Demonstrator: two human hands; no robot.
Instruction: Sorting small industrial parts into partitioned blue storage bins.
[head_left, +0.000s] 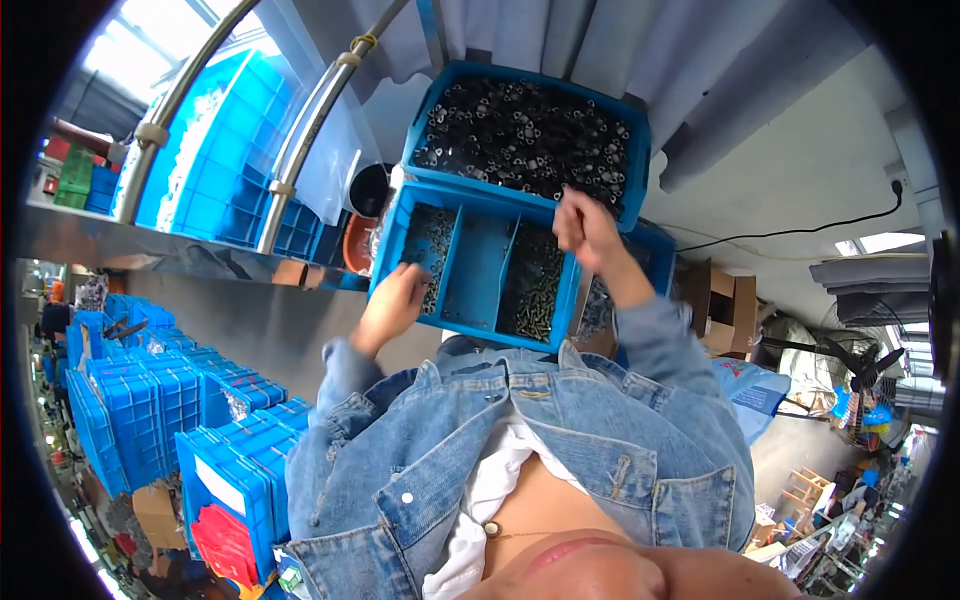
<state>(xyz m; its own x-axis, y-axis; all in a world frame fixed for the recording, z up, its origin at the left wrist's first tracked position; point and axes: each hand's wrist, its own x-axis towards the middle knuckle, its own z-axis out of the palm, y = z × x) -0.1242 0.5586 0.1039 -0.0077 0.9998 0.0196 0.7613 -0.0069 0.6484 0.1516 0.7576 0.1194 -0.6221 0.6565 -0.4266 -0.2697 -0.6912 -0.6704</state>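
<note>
Your denim jacket (560,440) fills the foreground. Your left hand (392,303) dips, fingers curled, into the divided blue tray's (476,268) screws (430,245). Your right hand (588,228) pinches something small above it; its grip is closed.

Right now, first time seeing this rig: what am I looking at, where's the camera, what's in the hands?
There is no machine here, just a person's two bare hands. One wide fisheye camera on the head looks down, so straight edges bend and the denim jacket fills the bottom. The left hand reaches into the left compartment of a divided blue tray. The right hand is over the tray's far edge, next to a large blue bin of black metal parts. I can't tell whether either hand holds anything.
</note>
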